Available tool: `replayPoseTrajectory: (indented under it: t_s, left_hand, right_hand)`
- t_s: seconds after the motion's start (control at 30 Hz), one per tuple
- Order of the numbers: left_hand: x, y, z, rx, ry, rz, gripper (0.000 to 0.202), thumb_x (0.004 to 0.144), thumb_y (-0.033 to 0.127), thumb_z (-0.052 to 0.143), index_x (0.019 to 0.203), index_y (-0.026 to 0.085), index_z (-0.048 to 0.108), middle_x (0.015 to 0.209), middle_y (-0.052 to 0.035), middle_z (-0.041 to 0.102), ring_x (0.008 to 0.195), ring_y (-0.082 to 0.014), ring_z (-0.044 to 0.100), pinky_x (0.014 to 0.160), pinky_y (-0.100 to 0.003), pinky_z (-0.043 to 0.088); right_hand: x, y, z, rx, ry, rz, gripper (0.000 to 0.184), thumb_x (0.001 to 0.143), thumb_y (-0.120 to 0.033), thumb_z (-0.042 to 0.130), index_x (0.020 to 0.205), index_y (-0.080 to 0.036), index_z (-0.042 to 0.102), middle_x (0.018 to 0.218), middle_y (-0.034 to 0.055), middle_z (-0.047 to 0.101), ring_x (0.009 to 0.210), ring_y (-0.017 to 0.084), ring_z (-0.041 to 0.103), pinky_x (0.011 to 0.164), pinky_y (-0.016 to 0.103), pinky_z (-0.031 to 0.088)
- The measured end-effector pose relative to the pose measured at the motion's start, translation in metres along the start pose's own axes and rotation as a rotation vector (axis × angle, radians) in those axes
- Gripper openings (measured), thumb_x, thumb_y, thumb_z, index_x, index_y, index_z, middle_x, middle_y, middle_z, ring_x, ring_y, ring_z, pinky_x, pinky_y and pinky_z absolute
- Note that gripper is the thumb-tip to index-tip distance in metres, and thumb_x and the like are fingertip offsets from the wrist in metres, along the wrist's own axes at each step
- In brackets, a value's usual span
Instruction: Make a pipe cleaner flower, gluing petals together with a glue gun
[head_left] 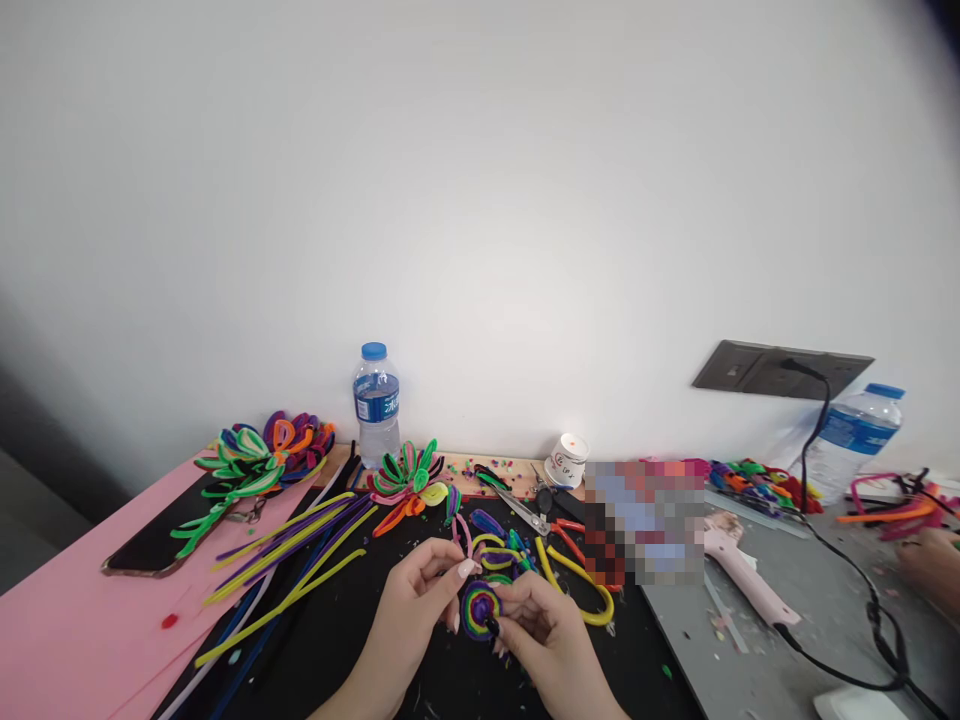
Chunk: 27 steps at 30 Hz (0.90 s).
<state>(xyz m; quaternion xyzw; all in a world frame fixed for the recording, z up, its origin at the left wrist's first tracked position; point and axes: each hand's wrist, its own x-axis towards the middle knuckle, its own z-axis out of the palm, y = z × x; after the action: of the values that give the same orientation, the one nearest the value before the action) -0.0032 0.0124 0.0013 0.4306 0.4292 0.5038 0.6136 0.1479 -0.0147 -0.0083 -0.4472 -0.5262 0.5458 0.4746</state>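
Note:
My right hand (546, 625) pinches a flat rainbow-coloured coil of pipe cleaner (480, 608), wound in rings with purple at its centre. A pink pipe cleaner (462, 528) rises from between the thumb and fingers of my left hand (424, 590), just left of the coil. Behind both hands lie bent purple, blue and green pipe cleaner pieces (489, 522) on the black mat (330, 630). Scissors with yellow handles (598, 612) rest to the right of my right hand. Fingers hide the far end of the pink piece.
Straight pipe cleaners (300, 550), looped pipe cleaner flowers (409, 478) and a phone (150, 530) lie to the left. A water bottle (376, 405) and paper cup (568, 460) stand by the wall. A pink corded glue gun (754, 580) and another person's hand (930, 560) are at right.

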Motion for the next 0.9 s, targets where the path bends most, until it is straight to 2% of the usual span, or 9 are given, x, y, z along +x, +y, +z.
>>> replayPoseTrajectory:
  t_s: [0.23,0.43,0.8,0.9]
  left_hand:
    - [0.0008,0.0006,-0.0027,0.044,0.022,0.009,0.020,0.067,0.030,0.067,0.064,0.015,0.054,0.051,0.0066,0.048,0.039,-0.0047,0.039,0.040,-0.017,0.030]
    - [0.0004,0.0030,-0.0034,0.071,0.021,0.037,0.017,0.068,0.028,0.065,0.077,0.016,0.056,0.050,0.0074,0.047,0.038,-0.0057,0.038,0.039,-0.018,0.029]
    - [-0.0002,0.0013,-0.0052,0.082,0.026,0.053,0.038,0.070,0.029,0.063,0.104,0.017,0.052,0.052,0.0089,0.045,0.038,-0.0053,0.037,0.039,-0.018,0.030]
    - [-0.0001,0.0022,-0.0055,0.097,0.039,0.043,0.037,0.071,0.030,0.063,0.104,0.017,0.053,0.053,0.0083,0.045,0.039,-0.0059,0.038,0.040,-0.019,0.030]
  right_hand:
    - [-0.0017,-0.0077,0.0005,-0.042,-0.009,0.004,0.025,0.068,-0.039,0.067,0.070,-0.017,0.054,0.057,-0.0022,0.055,0.051,0.011,0.052,0.052,0.022,0.043]
    - [-0.0005,-0.0088,0.0006,-0.077,0.019,0.013,0.025,0.067,-0.039,0.067,0.069,-0.018,0.054,0.055,-0.0024,0.054,0.051,0.012,0.053,0.053,0.024,0.044]
    - [-0.0009,-0.0021,0.0008,-0.054,0.057,-0.032,0.026,0.068,-0.041,0.067,0.070,-0.017,0.056,0.054,-0.0024,0.054,0.050,0.012,0.052,0.051,0.022,0.042]
    - [-0.0009,-0.0043,0.0000,-0.075,0.045,-0.025,0.027,0.068,-0.041,0.066,0.071,-0.017,0.056,0.055,-0.0020,0.054,0.050,0.012,0.053,0.052,0.023,0.042]
